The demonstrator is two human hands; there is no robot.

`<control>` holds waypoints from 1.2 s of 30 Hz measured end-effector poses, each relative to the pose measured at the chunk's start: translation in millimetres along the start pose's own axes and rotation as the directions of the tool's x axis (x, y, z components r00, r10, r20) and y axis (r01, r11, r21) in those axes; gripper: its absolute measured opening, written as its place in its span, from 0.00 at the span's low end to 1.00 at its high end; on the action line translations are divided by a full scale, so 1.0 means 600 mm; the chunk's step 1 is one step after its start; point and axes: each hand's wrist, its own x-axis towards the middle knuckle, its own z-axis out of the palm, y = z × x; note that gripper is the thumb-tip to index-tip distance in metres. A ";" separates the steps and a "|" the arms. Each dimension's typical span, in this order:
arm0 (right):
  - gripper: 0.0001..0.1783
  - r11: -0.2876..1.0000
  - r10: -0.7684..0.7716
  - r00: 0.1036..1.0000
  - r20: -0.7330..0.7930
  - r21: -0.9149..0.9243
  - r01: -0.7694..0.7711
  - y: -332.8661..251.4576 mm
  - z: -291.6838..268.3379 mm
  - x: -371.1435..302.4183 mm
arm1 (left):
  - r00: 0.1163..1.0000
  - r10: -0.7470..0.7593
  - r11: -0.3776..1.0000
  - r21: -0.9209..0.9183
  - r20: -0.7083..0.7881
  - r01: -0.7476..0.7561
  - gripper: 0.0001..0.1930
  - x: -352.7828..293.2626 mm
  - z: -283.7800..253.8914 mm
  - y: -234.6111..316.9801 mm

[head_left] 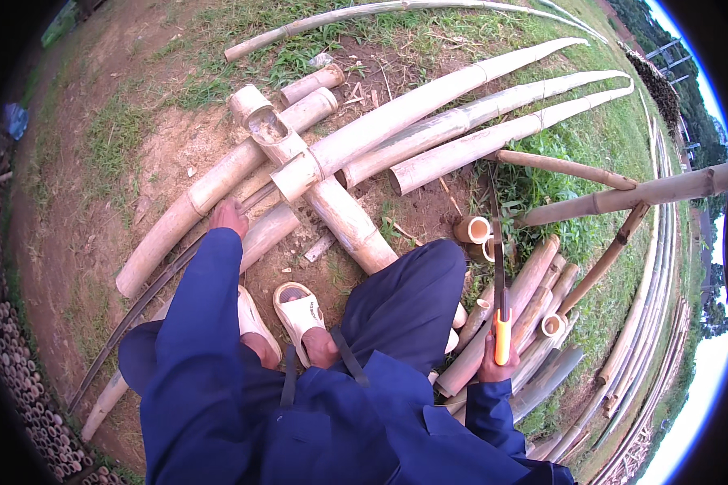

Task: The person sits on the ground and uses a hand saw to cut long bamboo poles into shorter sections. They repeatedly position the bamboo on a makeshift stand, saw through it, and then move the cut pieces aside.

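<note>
Head view, looking down: the right hand [493, 368] is closed around the orange handle of a long saw [497, 259] whose blade points away over short bamboo pieces [534, 279], while farther off the left hand [228, 217] rests fingers-down on a split bamboo pole [188, 206] lying on bare ground.

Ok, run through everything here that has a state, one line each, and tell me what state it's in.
Left hand: reaching down, fingers on a bamboo pole lying on the ground.
Right hand: closed around the orange handle of a saw, blade pointing away.
Notched bamboo piece: lying across the poles, cut open on top.
Short bamboo sections: cut, hollow ends showing.
Sandals: on the feet.
</note>
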 end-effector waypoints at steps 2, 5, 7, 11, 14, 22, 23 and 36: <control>0.13 0.997 0.002 1.000 0.015 -0.083 -0.001 0.010 0.016 0.006 | 0.995 0.001 0.987 -0.157 -0.097 -0.017 0.14 0.037 -0.050 0.043; 0.14 0.967 -0.031 1.000 0.006 -0.252 0.031 0.042 0.053 0.013 | 0.962 0.176 0.938 -0.261 -0.207 -0.227 0.14 0.050 -0.102 0.178; 0.13 0.952 -0.068 0.998 -0.013 -0.301 0.061 0.080 0.085 0.023 | 0.925 0.311 0.918 -0.185 -0.217 -0.352 0.22 0.061 -0.114 0.264; 0.09 0.929 -0.068 0.998 -0.006 -0.366 0.062 0.141 0.127 -0.002 | 0.884 0.462 0.887 0.014 -0.072 -0.462 0.40 0.115 -0.071 0.400; 0.13 0.918 -0.075 0.997 0.035 -0.389 0.083 0.158 0.158 -0.022 | 0.920 0.384 0.917 0.080 0.081 -0.390 0.55 0.135 -0.069 0.482; 0.18 0.941 0.083 0.940 0.330 -0.337 0.035 0.191 0.195 -0.072 | 0.931 0.271 0.939 0.146 0.245 -0.311 0.58 0.182 -0.018 0.537; 0.18 0.944 0.088 0.937 0.339 -0.330 0.031 0.197 0.202 -0.073 | 0.930 0.257 0.947 0.122 0.264 -0.296 0.57 0.185 -0.016 0.540; 0.20 0.943 0.149 0.899 0.412 -0.332 -0.004 0.235 0.189 -0.065 | 0.887 0.358 0.932 -0.064 0.293 -0.356 0.42 0.118 -0.073 0.518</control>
